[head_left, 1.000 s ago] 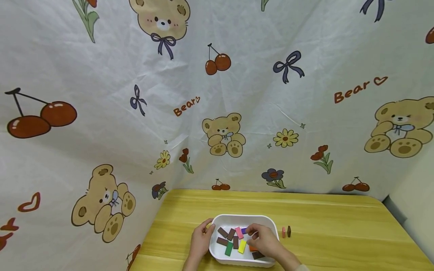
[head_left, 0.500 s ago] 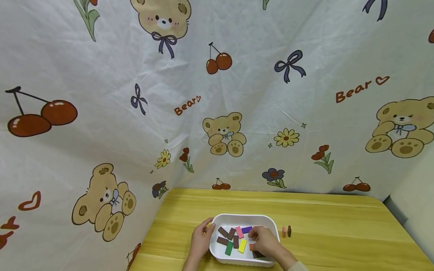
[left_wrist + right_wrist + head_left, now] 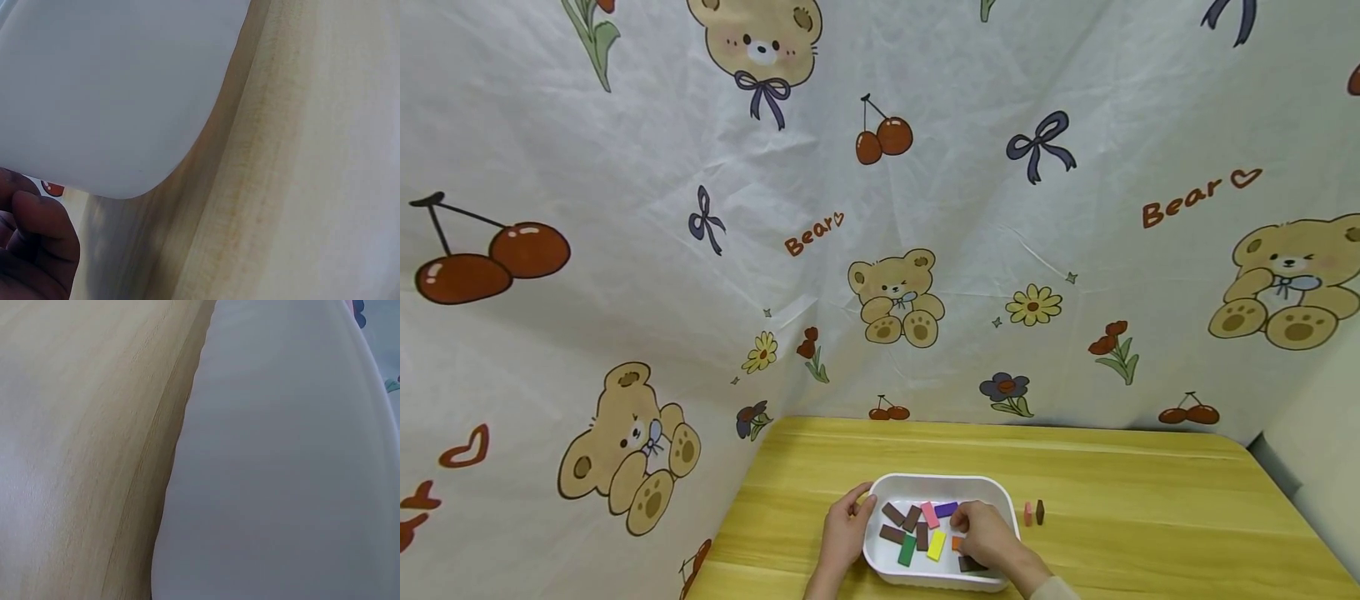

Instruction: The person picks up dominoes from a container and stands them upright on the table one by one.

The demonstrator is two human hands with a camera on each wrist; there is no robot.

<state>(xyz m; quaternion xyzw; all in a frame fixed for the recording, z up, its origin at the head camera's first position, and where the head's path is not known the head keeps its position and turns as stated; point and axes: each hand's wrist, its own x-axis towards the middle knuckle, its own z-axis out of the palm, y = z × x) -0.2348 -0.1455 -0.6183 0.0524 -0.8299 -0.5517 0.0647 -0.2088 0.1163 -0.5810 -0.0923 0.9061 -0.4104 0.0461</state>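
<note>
A white tray (image 3: pixel 917 477) holds small flat rectangular blocks: several dark brown ones, a green block (image 3: pixel 907 550), a yellow block (image 3: pixel 936 546), a pink block (image 3: pixel 930 514), a purple block (image 3: pixel 946 509) and an orange block (image 3: pixel 957 543). My left hand (image 3: pixel 846 530) grips the tray's left rim, its curled fingers (image 3: pixel 47 219) at the corner in the left wrist view. Over the tray's right half, my right hand (image 3: pixel 988 533) has its fingers bent down among the blocks. I cannot tell whether it pinches one, since the hand hides its fingertips' far side.
Right of the tray, a pink block (image 3: pixel 1027 513) and a brown block (image 3: pixel 1040 512) stand upright on the wooden table (image 3: pixel 1150 517). A bear-printed cloth (image 3: pixel 955 217) hangs behind and left of the table. In the right wrist view the tray's outer wall (image 3: pixel 275 456) fills much of the picture.
My right hand has shifted slightly right and lowered within the tray, uncovering more of the purple block. My left hand and the tray have stayed put.
</note>
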